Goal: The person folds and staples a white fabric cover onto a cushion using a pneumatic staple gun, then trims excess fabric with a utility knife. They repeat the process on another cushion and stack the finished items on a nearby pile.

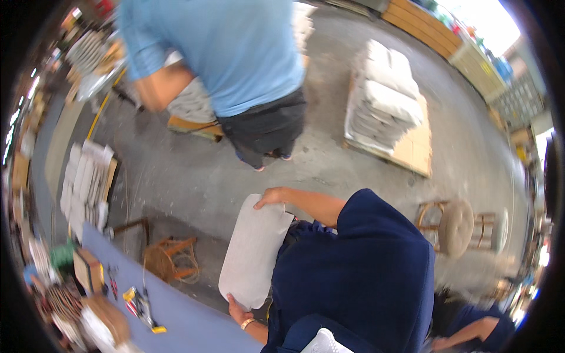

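A pale, flat cushion (250,253) with rounded corners is held in front of my navy shirt. At its far upper end my right hand (269,197) grips the edge, thumb on the top face. My left hand (238,310), with a gold-coloured band at the wrist, holds the lower end by the corner. The undersides of both hands' grips are hidden by the cushion. Close to my left hand runs the blue-grey worktable (194,320), a little apart from the cushion.
A person in a light blue shirt (218,53) stands ahead, beside stacked cushions. More pale cushions (385,97) are piled on a board at the right. A wooden stool frame (172,259) stands by the table, where hand tools (140,306) lie. Padded stools (456,228) stand at far right.
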{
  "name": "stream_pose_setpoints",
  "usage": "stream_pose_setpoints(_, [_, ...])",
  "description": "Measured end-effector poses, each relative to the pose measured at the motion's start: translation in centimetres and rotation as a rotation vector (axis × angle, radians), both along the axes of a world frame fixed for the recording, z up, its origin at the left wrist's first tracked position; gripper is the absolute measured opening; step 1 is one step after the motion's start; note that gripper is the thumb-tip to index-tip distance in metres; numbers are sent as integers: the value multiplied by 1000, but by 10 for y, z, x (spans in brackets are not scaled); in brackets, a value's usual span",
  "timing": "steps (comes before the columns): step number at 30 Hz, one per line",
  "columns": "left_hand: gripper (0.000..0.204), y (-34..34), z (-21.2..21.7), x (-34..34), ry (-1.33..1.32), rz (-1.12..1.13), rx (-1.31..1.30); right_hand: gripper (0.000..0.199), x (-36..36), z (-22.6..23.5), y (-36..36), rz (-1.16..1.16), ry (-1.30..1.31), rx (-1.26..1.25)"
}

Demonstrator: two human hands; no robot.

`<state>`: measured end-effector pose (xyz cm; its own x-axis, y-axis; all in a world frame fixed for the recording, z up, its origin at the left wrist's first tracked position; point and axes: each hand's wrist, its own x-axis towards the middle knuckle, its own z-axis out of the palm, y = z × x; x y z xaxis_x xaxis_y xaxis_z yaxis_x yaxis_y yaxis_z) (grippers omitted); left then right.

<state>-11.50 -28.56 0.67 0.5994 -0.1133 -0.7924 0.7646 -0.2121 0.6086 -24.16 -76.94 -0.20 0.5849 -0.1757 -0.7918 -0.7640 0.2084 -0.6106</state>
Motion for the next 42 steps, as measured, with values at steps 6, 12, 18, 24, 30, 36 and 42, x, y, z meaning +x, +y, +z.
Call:
stream_pose_setpoints(6, [70, -118, -29, 54, 57, -307, -110, 87, -105, 2, -40, -388, 76, -21])
stream_pose_setpoints(12, [68, -249, -50, 94, 106, -672, -90, 92, -215, 25, 9, -785, 219, -38])
stream_pose_setpoints(18, [67, -354, -79, 77, 187, -895, -143, 78, -271, 58, 77, -1219, 198, -66])
stream_pose_setpoints(24, [73, -453, -53, -38, 269, -1329, -278, 69, -340, 89, 190, -1751, 181, -55])
stream_pose_setpoints(30, [84, -509, -46, -156, 165, -1837, -266, 64, -351, 80, 317, -2290, 65, 31])
stream_pose_setpoints(36, [54, -572, -35, -251, -22, -2184, -336, 62, -373, 8, 326, -2511, -237, 70])
stream_pose_setpoints(42, [48, -658, -33, -371, 156, -2152, -530, 63, -445, 30, 274, -2545, -296, -211])
